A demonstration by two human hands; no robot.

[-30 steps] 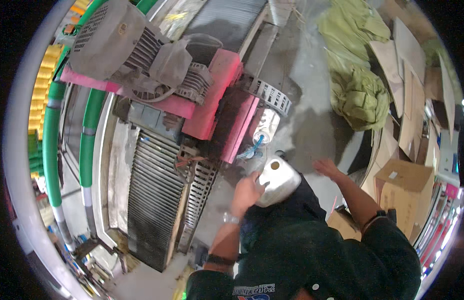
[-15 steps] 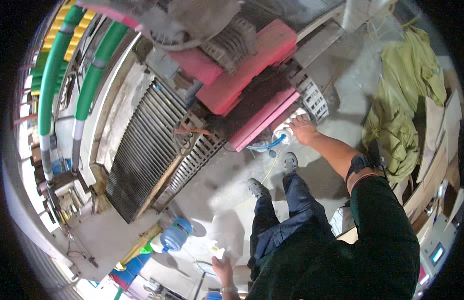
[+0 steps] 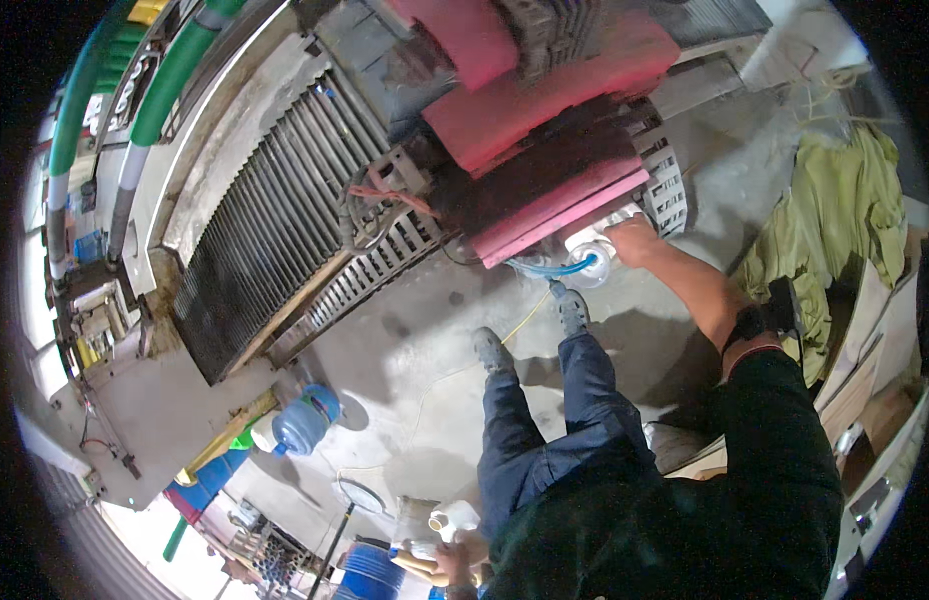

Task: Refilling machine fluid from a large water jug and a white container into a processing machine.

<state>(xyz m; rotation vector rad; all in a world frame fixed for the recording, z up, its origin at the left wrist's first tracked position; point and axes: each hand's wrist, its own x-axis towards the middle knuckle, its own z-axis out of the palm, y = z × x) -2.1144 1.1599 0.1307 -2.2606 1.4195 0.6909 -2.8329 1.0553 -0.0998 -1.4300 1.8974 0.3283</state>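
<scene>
My right hand (image 3: 635, 240) is stretched forward at the machine's pink edge. Its fingers are bent round a white container (image 3: 600, 228), partly hidden by the hand. A blue hose (image 3: 560, 268) runs to a clear, round part (image 3: 592, 262) beside that container. Low in the picture, my left hand (image 3: 457, 562) is closed at a white plastic piece with a round opening (image 3: 455, 518), which looks like a jug or bottle. The fingers are partly hidden there.
A red machine (image 3: 545, 110) stands ahead, beside a slatted roller bed (image 3: 285, 190). On the floor at left lies a blue water bottle (image 3: 307, 420). A blue drum (image 3: 370, 572) stands low in view. Green cloth (image 3: 835, 220) and boards (image 3: 860, 370) are at right.
My view has shifted, so the machine sits farther right. My right hand has gone from lying over the white container to curling round its side. The white piece stays with my left hand.
</scene>
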